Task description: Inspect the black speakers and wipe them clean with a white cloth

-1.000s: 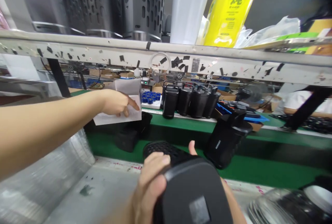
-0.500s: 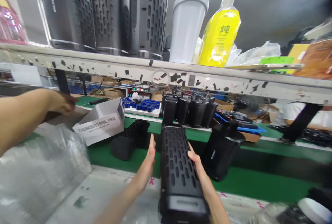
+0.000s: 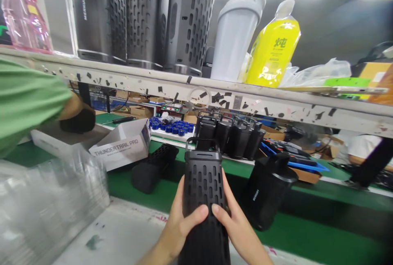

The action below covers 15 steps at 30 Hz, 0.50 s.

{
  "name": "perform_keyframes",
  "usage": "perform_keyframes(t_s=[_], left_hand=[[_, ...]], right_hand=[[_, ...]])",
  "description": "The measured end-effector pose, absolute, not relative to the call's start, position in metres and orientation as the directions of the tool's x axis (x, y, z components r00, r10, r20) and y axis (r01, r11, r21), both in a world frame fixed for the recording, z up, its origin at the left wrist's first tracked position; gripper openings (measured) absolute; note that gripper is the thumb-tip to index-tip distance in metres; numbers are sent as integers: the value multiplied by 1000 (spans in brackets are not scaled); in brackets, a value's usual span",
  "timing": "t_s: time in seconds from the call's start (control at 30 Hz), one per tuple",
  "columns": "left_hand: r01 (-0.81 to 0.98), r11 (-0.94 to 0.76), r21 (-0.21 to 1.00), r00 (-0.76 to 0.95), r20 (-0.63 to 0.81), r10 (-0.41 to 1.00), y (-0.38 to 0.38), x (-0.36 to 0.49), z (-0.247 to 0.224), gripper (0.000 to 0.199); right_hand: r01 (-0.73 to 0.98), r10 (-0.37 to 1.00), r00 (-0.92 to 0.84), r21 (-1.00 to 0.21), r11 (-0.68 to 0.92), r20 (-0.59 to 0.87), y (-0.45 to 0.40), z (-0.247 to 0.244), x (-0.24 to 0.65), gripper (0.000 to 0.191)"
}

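A black portable speaker (image 3: 202, 181) with a slotted grille and a top handle stands out in the middle, tilted away from me. My left hand (image 3: 181, 220) wraps its left side, thumb pressed on the grille. Around the right side closes my right hand (image 3: 233, 216), its thumb also on the front. The speaker's lower end runs out of the picture. To the right, a second black speaker (image 3: 267, 189) leans on the green belt. On the left lies another dark speaker (image 3: 155, 167) on its side.
A co-worker's green sleeve (image 3: 30, 101) reaches over an open white box (image 3: 121, 146) at left. Stacked clear plastic trays (image 3: 55, 199) sit in front. Several speakers (image 3: 241, 134) and blue rings (image 3: 175, 126) stand behind. A shelf edge (image 3: 172, 85) crosses above.
My left hand, apart from the speaker and open before, now grips its left side. The speaker has tipped so its handle shows. The co-worker's arm has reached farther in, a dark object at its hand.
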<state>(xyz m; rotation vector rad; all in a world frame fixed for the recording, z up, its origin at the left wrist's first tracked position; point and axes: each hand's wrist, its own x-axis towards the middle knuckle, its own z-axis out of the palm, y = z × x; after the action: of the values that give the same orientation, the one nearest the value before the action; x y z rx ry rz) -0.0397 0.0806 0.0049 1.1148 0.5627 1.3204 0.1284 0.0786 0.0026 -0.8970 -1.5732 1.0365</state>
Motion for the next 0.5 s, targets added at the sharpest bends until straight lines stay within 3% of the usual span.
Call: perform_keyframes(t_s=[0.07,0.1,0.17,0.23,0.33,0.4,0.5], left_hand=[[-257,-261,930,148,305,941,82,-38,-2,103],[-136,-310,941,109,325,939,79,-36,-5,104],[39,-343,938,37,342,939,69,-34,-4,90],[78,-339,938,8,339,941,57,-34,3,73],[-1,-329,944,78,328,941,50,-41,17,62],[-181,-252,951,97,273,957,57,-45,22,55],[-482,-100,871,46,139,989,76,-44,15,46]], right_hand=[[99,948,-107,-946,309,299,75,4,118,83],[97,959,-40,-954,284,282,72,6,111,92],[22,964,83,-967,253,254,69,10,99,119],[-85,958,149,-962,261,247,69,14,96,124],[-275,971,170,-938,211,168,70,19,108,90],[-394,988,143,-913,105,52,67,22,119,67],[-514,995,83,-858,-8,-59,60,27,128,57]])
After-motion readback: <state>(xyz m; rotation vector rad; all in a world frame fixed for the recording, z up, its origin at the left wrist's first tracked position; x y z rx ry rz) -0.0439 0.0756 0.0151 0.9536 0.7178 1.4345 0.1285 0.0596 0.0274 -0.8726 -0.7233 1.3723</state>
